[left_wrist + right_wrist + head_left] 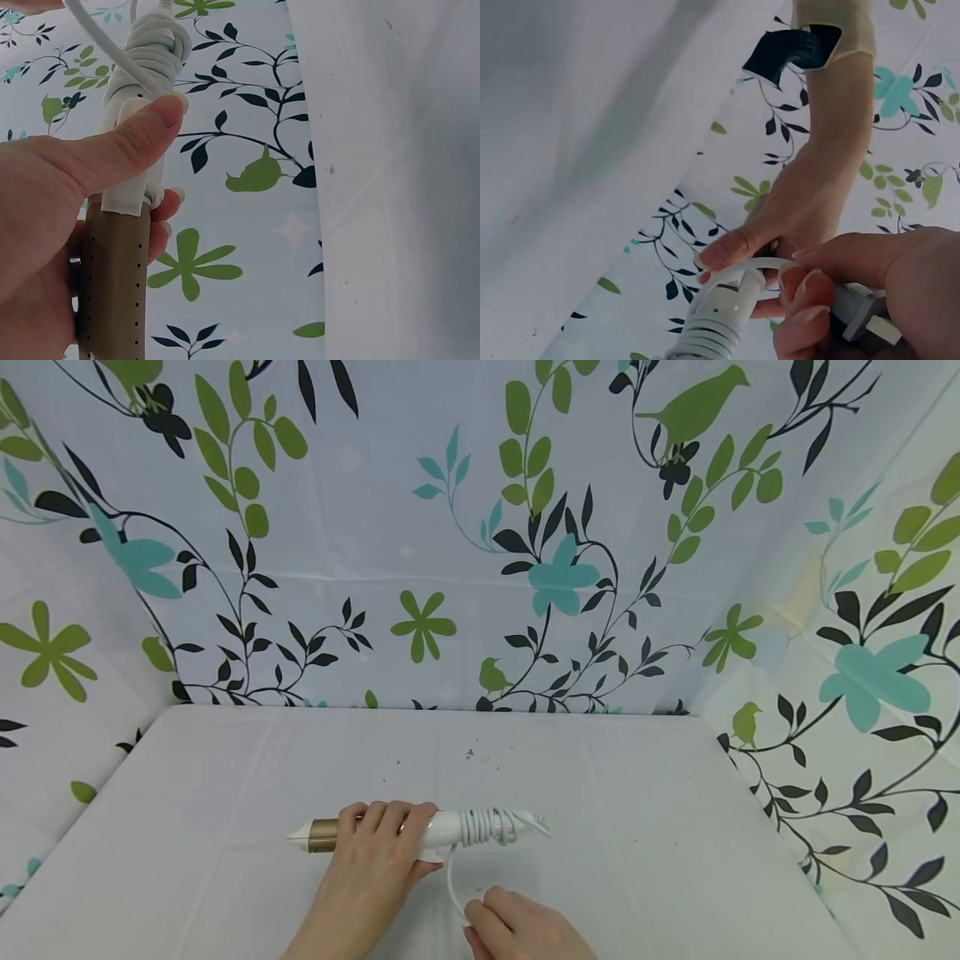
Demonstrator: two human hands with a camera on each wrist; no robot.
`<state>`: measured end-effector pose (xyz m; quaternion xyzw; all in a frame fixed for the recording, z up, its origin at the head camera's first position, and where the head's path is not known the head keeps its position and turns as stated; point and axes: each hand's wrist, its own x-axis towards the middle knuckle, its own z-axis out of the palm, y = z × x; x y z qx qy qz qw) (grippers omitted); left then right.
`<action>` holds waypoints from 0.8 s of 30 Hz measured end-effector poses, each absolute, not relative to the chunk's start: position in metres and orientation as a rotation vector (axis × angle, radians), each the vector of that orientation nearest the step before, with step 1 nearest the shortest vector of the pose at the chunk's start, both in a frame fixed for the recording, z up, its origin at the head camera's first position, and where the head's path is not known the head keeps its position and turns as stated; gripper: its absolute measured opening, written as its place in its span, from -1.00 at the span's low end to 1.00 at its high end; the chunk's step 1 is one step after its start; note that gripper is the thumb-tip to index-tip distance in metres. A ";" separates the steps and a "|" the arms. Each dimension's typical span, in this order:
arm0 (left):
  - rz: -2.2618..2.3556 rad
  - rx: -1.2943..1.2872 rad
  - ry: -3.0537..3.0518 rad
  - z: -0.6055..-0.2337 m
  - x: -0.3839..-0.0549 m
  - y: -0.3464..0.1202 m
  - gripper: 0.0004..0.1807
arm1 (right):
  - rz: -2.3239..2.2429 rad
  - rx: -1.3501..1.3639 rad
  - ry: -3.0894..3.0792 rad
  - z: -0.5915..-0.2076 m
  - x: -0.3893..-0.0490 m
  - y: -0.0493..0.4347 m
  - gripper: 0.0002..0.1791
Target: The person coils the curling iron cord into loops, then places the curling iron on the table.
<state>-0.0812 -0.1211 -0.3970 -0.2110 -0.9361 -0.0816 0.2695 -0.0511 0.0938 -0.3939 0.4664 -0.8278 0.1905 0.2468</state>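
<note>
A curling iron (442, 829) with a white handle and a gold, perforated barrel (114, 277) lies sideways over the white table in the head view. My left hand (378, 852) grips it around the middle, the thumb resting along the white part in the left wrist view. White cord (487, 826) is coiled around the handle's right end. A loose stretch of cord (452, 881) curves down to my right hand (525, 928), which pinches it between thumb and fingers. In the right wrist view a grey block-shaped piece (849, 309), perhaps the plug, sits within the right hand.
The white table (660, 860) carries small brown specks (470, 753) near its back. Leaf-and-bird patterned fabric (405, 485) rises behind the table and along both sides. A dark strap piece (780, 56) is on the left wrist.
</note>
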 end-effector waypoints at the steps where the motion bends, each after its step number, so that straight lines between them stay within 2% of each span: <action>1: -0.227 -0.569 -2.524 -0.397 -0.081 -0.121 -0.27 | 0.546 1.282 -2.239 -0.391 -0.052 0.094 -0.61; 9: -0.251 -0.582 -2.528 -0.397 -0.081 -0.120 -0.25 | 0.937 1.347 -2.247 -0.371 -0.060 0.099 -0.95; 18: -0.272 -0.601 -2.597 -0.395 -0.078 -0.120 -0.28 | 1.554 1.271 -2.554 -0.344 -0.077 0.107 -0.87; 24: -0.301 -0.639 -2.605 -0.393 -0.077 -0.119 -0.29 | 1.727 1.258 -2.514 -0.335 -0.096 0.113 -0.82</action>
